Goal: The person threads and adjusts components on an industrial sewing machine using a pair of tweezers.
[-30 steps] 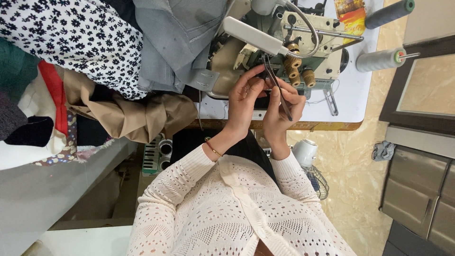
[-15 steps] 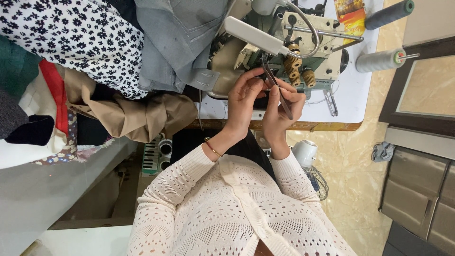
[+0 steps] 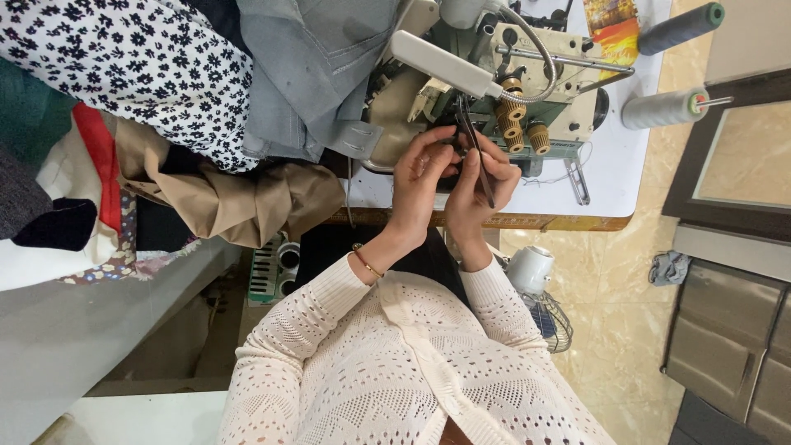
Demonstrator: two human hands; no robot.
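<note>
A cream and green overlock sewing machine (image 3: 527,74) stands on a white table (image 3: 610,177). Both of my hands are at its front, close together. My right hand (image 3: 482,185) grips thin dark tweezers (image 3: 476,152), whose tips point up into the machine beside the tan tension knobs (image 3: 519,124). My left hand (image 3: 418,173), with a thin bracelet on its wrist, has its fingers curled and pinched against the machine next to the tweezers. Whether it pinches a thread is hidden. I wear a cream knitted top (image 3: 395,363).
Piled cloth lies left of the machine: grey fabric (image 3: 321,74), black-and-white flowered fabric (image 3: 132,58) and tan fabric (image 3: 239,198). Two thread cones (image 3: 663,107) stand at the right. A small fan (image 3: 540,297) sits on the tiled floor, and a cabinet (image 3: 729,338) is at lower right.
Almost nothing differs. Both hands stay at the machine front, and the tweezers shift only slightly in my right hand.
</note>
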